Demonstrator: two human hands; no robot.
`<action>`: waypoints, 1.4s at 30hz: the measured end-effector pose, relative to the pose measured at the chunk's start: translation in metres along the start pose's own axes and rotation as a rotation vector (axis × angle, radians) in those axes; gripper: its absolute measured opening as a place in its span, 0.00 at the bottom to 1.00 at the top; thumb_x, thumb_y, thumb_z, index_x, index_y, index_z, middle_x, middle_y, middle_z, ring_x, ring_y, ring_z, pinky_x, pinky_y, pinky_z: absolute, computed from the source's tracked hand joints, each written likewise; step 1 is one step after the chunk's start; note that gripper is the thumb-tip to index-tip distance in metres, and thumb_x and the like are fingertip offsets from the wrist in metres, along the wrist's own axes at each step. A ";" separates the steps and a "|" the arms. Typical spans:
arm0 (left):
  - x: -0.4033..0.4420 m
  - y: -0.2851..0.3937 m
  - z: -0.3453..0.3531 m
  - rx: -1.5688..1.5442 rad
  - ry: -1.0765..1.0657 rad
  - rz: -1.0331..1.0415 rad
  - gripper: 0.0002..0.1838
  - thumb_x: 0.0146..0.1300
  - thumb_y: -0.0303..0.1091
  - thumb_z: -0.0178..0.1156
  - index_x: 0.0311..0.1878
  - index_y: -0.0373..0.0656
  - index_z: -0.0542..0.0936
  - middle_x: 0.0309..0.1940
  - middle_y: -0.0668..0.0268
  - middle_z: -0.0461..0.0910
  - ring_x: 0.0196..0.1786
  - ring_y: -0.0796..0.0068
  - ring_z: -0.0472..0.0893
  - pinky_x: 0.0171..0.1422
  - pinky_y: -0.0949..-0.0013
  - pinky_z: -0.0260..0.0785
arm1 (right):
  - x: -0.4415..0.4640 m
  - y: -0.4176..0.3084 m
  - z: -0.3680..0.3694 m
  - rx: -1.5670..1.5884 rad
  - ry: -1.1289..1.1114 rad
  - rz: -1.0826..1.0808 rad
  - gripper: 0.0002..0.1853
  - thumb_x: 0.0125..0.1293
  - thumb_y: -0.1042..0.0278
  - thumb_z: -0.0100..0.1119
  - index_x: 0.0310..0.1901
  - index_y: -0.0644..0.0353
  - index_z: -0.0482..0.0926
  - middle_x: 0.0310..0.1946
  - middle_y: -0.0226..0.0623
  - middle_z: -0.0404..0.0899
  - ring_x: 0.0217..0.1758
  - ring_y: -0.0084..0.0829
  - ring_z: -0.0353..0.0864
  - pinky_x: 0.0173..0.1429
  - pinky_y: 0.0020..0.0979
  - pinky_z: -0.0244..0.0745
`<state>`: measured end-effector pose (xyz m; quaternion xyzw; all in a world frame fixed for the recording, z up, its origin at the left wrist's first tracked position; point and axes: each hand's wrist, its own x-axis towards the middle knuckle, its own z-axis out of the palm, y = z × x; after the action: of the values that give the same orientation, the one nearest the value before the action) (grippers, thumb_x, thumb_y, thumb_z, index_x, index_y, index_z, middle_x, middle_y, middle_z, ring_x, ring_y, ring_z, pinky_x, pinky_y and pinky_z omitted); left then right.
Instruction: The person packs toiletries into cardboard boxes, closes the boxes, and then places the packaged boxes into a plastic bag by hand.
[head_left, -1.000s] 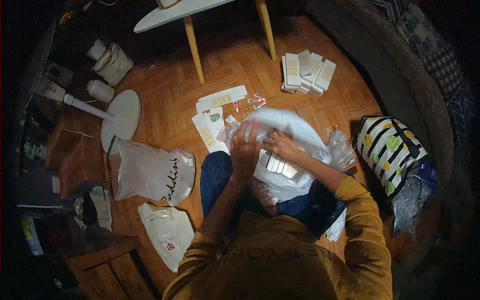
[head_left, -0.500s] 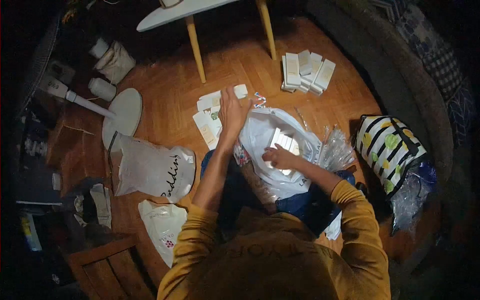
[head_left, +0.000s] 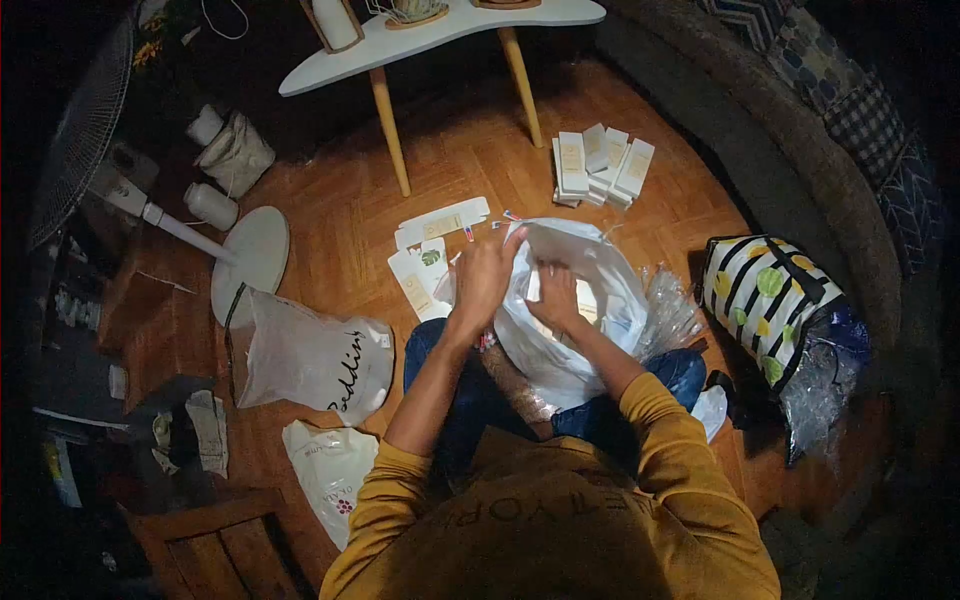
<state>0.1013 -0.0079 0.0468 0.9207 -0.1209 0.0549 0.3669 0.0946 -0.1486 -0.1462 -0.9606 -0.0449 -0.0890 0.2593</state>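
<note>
A white plastic bag [head_left: 620, 330] stands open between my bent legs, with white boxes [head_left: 585, 300] partly visible inside. My left hand [head_left: 484, 275] is closed on the bag's left rim. Inside the bag's mouth is my right hand [head_left: 556, 296]; its fingertips are hidden among the contents. Flattened white cartons [head_left: 442, 222] lie on the floor beyond my left hand, with small red-and-blue tubes [head_left: 511, 215] beside them. A pile of white boxes [head_left: 600, 165] sits farther off on the floor.
A striped lemon-print bag [head_left: 765, 300] and clear plastic [head_left: 672, 310] are on the right. At left are the "Bedding" bag [head_left: 320, 355], a cream bag [head_left: 335, 475] and a fan's round base [head_left: 250, 265]. A white table [head_left: 440, 40] stands ahead.
My left hand reached out over the flattened cartons, then came back to the bag's rim. My right hand stays in the bag, whose mouth is wider than at first. The view has shifted slightly.
</note>
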 end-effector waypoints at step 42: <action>0.004 0.037 0.001 0.137 -0.357 0.890 0.28 0.47 0.35 0.62 0.54 0.42 0.72 0.52 0.54 0.70 0.59 0.59 0.66 0.70 0.47 0.40 | 0.029 0.006 -0.025 -0.201 -0.542 -0.311 0.25 0.61 0.60 0.44 0.59 0.63 0.64 0.61 0.50 0.58 0.64 0.50 0.58 0.62 0.55 0.55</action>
<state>0.0950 -0.0349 0.0716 0.7967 -0.5601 0.0555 0.2201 0.1200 -0.1655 -0.1226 -0.9517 -0.2496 0.1276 0.1252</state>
